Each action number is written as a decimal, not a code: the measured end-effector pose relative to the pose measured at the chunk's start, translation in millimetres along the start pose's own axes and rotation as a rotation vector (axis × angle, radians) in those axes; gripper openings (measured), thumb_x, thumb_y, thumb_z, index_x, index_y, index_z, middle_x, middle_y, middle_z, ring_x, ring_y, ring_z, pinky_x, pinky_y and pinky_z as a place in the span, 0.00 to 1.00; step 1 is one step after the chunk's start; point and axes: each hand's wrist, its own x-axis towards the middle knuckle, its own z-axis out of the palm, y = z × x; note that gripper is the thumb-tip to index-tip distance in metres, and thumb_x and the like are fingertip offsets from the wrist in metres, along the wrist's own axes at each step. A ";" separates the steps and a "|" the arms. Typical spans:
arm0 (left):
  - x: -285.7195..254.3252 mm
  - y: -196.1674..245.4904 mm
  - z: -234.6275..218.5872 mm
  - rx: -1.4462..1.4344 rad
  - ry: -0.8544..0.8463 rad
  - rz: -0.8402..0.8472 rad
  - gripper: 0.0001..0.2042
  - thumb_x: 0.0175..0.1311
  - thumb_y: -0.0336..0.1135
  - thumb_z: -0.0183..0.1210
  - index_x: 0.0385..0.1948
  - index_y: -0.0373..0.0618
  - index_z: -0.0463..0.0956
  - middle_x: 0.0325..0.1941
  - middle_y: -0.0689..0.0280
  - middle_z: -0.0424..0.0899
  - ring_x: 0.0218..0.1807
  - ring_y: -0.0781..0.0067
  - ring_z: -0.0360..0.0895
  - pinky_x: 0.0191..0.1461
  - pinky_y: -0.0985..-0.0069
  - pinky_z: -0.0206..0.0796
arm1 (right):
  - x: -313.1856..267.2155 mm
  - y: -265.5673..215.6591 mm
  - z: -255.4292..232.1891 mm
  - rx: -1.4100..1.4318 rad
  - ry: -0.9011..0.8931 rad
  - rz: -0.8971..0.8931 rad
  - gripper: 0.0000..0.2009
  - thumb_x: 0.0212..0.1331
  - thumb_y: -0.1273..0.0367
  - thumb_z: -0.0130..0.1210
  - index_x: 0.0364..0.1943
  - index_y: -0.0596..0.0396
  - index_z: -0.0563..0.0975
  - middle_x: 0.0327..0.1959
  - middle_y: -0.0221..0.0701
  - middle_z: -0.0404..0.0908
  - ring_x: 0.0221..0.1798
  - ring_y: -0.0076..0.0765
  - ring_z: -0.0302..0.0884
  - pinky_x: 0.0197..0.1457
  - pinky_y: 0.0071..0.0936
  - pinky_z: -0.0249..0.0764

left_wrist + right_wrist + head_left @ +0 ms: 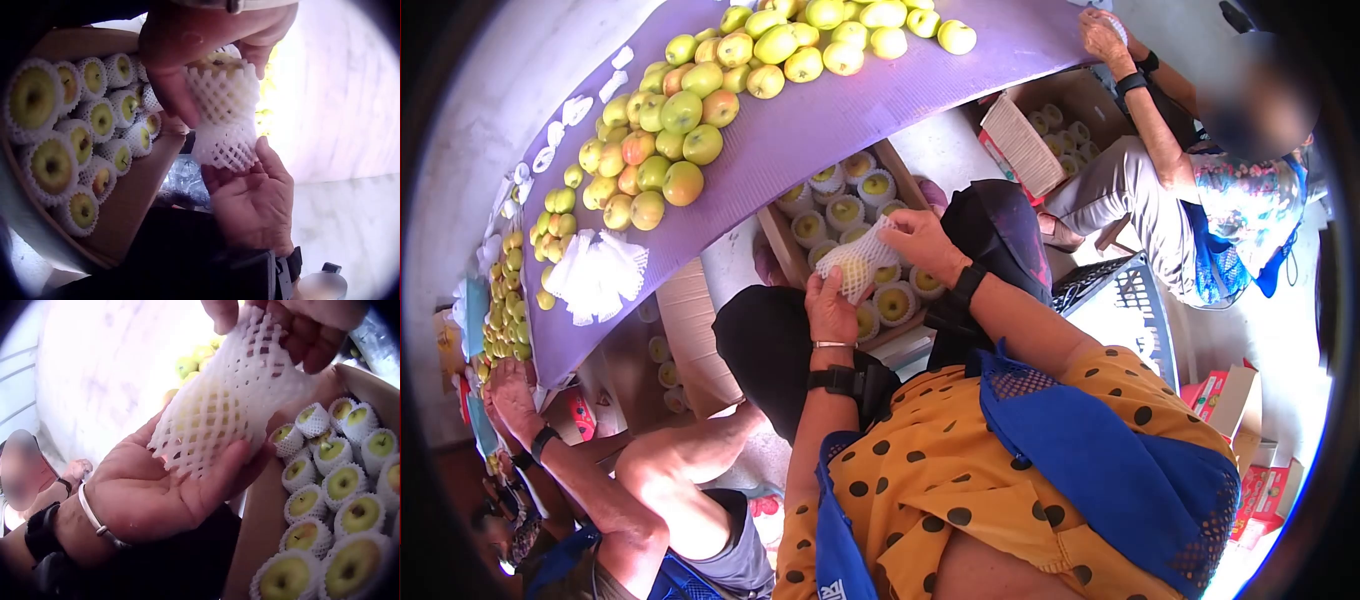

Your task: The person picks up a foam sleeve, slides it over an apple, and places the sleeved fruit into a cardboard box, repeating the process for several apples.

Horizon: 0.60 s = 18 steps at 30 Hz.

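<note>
My left hand (832, 315) cradles a yellow-green apple (219, 61), its fingers and thumb curled round it. A white foam net sleeve (250, 381) covers the apple, which shows through the mesh in the right wrist view. The loose end of the sleeve stretches past the fruit, and my right hand (925, 245) pinches it between thumb and fingers. Below both hands is a cardboard box (147, 200) with rows of apples (344, 481), each in its own white foam net.
A purple-covered table (820, 130) carries a large heap of bare apples (685, 112) and a stack of foam nets (600, 275). People sit at left and right. Beside my right leg stands a dark plastic crate (1135, 310); another open apple box (1020, 145) lies beyond.
</note>
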 end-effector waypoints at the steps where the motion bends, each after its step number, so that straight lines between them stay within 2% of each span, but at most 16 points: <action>1: 0.6 -0.2 -0.8 -0.001 -0.002 -0.002 0.15 0.56 0.37 0.52 0.44 0.46 0.62 0.46 0.64 0.73 0.46 0.63 0.72 0.45 0.59 0.67 | 1.2 3.8 -4.0 -0.134 -0.030 0.128 0.11 0.47 0.65 0.57 0.22 0.62 0.74 0.19 0.25 0.70 0.24 0.13 0.63 0.24 0.17 0.61; 2: 1.0 -0.2 -1.5 -0.001 -0.004 -0.003 0.15 0.56 0.37 0.52 0.44 0.47 0.62 0.46 0.64 0.73 0.46 0.63 0.72 0.44 0.60 0.68 | 1.6 6.3 -6.7 -0.267 -0.060 0.256 0.11 0.47 0.66 0.56 0.22 0.63 0.74 0.19 0.25 0.70 0.24 0.14 0.63 0.24 0.16 0.61; 6: -2.9 1.1 7.1 0.015 0.042 0.014 0.16 0.57 0.38 0.52 0.45 0.48 0.62 0.47 0.64 0.71 0.46 0.63 0.71 0.40 0.62 0.70 | -1.0 -2.3 -4.4 -0.395 -0.123 0.269 0.10 0.48 0.67 0.55 0.25 0.63 0.75 0.20 0.26 0.71 0.24 0.14 0.64 0.25 0.17 0.62; 8: -6.2 3.3 13.2 0.033 0.044 0.029 0.16 0.59 0.38 0.49 0.48 0.51 0.61 0.48 0.63 0.70 0.47 0.63 0.71 0.40 0.61 0.70 | -0.6 0.4 -1.6 -0.345 -0.065 -0.033 0.10 0.48 0.68 0.54 0.27 0.63 0.75 0.21 0.27 0.72 0.25 0.15 0.65 0.27 0.18 0.64; 11: -2.4 0.1 7.8 0.042 -0.016 -0.007 0.19 0.59 0.40 0.50 0.51 0.54 0.57 0.51 0.63 0.68 0.49 0.60 0.70 0.42 0.59 0.69 | -0.6 -0.8 3.5 -0.224 -0.072 -0.103 0.10 0.46 0.69 0.55 0.30 0.62 0.74 0.23 0.27 0.73 0.26 0.15 0.66 0.29 0.18 0.66; 15: -0.6 -1.7 4.1 -0.015 -0.024 -0.015 0.20 0.58 0.40 0.50 0.51 0.53 0.57 0.50 0.63 0.68 0.49 0.60 0.69 0.43 0.60 0.69 | 0.3 8.6 3.2 -0.178 -0.076 -0.018 0.11 0.47 0.70 0.54 0.33 0.62 0.73 0.23 0.28 0.74 0.27 0.16 0.68 0.30 0.18 0.67; 18: -1.9 -0.6 7.9 -0.085 -0.068 -0.012 0.20 0.56 0.35 0.52 0.51 0.52 0.58 0.50 0.64 0.68 0.48 0.61 0.70 0.43 0.62 0.70 | -0.4 6.2 4.9 -0.130 -0.102 0.056 0.08 0.49 0.73 0.52 0.34 0.60 0.73 0.29 0.23 0.74 0.31 0.14 0.68 0.34 0.16 0.68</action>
